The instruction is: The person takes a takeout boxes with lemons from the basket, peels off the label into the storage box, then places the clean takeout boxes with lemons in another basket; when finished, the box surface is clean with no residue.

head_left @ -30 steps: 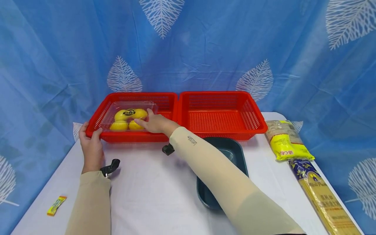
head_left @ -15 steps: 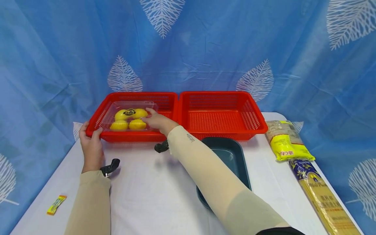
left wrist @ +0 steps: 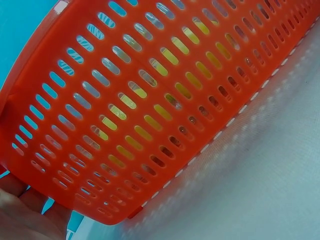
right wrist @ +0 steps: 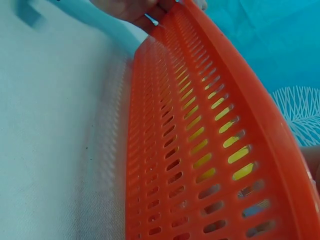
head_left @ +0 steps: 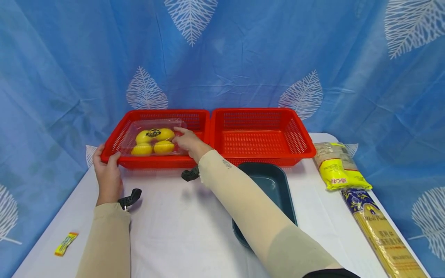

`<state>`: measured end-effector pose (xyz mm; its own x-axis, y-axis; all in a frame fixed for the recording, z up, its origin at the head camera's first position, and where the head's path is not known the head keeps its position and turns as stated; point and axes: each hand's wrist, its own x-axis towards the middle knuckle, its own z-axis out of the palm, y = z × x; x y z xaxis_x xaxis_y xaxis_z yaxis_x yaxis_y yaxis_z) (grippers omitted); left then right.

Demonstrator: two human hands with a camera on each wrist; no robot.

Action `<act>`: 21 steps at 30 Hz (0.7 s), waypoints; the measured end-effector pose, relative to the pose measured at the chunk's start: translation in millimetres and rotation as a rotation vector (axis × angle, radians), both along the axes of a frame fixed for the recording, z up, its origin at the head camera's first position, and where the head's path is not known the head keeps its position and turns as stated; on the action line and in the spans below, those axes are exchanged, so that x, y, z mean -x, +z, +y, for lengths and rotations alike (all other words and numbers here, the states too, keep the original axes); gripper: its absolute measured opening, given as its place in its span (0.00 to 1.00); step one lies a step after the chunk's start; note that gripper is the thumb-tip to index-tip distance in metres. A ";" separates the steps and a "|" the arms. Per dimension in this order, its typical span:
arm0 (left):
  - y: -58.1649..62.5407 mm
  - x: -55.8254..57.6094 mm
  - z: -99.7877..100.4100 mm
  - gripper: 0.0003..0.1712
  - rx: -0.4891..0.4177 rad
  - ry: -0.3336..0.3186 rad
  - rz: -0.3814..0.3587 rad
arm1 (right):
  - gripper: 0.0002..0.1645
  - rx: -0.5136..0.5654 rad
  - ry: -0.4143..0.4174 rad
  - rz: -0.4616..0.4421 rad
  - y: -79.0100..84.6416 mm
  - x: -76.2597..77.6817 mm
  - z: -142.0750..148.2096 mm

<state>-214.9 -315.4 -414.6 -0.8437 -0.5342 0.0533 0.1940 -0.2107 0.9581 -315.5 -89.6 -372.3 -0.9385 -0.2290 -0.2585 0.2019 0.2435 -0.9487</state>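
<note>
A clear plastic box (head_left: pixel 126 135) with several yellow fruits (head_left: pixel 164 146) and a dark label on its lid sits in the left red basket (head_left: pixel 167 162). At the box's right end is my right hand (head_left: pixel 190 143), its index finger and thumb extended along that side. My left hand (head_left: pixel 108 173) grips the front left corner of the same basket, thumb over the rim and fingers outside. In the left wrist view, yellow shows through the slots of the basket wall (left wrist: pixel 165 145). The right wrist view looks along the front wall (right wrist: pixel 200 140), and most of the right hand is hidden there.
A second red basket (head_left: pixel 252 143) adjoins on the right. Partly under the right forearm lies a dark teal tray (head_left: pixel 278 185). A yellow-and-clear food bag (head_left: pixel 342 166) and a spaghetti pack (head_left: pixel 386 235) lie along the right edge. A small yellow packet (head_left: pixel 66 244) is at front left.
My right hand has drawn back slightly to the right, and its thumb no longer covers the front right fruit. The left hand keeps its hold on the basket corner.
</note>
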 end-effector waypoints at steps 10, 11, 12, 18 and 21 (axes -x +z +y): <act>0.0 0.0 -0.1 0.40 0.007 0.002 -0.007 | 0.31 0.060 -0.079 0.011 2.6 -2.9 -0.1; -0.2 0.5 -0.3 0.40 0.005 -0.001 -0.002 | 0.30 0.062 -0.084 0.015 2.8 -3.0 0.1; -0.4 0.8 -0.5 0.40 0.006 -0.001 -0.004 | 0.30 0.065 -0.089 0.018 3.0 -3.1 0.3; -0.8 0.7 -0.6 0.40 -0.001 -0.001 -0.007 | 0.30 0.065 -0.096 0.027 3.5 -5.0 2.7; 0.0 0.7 -0.6 0.38 -0.020 -0.002 0.015 | 0.30 0.063 -0.087 0.041 3.9 -5.4 4.1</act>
<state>-215.6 -316.0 -414.6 -0.8442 -0.5333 0.0551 0.2078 -0.2307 0.9506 -310.1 -85.4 -368.3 -0.9650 -0.1612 -0.2070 0.1802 0.1665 -0.9694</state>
